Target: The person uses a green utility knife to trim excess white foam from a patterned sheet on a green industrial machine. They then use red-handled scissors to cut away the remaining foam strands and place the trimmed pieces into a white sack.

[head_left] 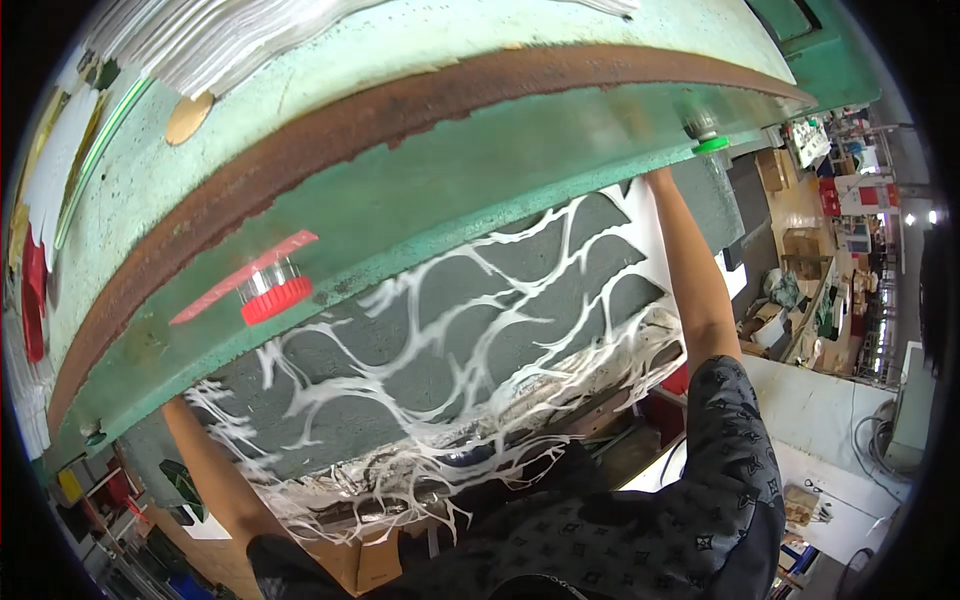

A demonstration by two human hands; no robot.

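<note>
A white sheet cut into a web of wavy strips [430,345] lies over a dark grey work surface [370,350]. Its loose strands hang off the near edge, towards my body. Both my arms reach forward under the green machine beam [400,200]. My left forearm [215,470] passes beneath the beam at the left end of the web. At the right end, beside a solid white part of the sheet [650,240], my right forearm [695,260] goes under it too. The beam hides the fingers of both hands, so what they hold or touch does not show.
The beam's rusty brown edge [400,125] arches across the front. A red-lidded clear jar [275,290] and a green-lidded one [710,140] are fixed to its face. Stacked white sheets [220,45] lie on top. Cardboard boxes [805,242] stand at the right.
</note>
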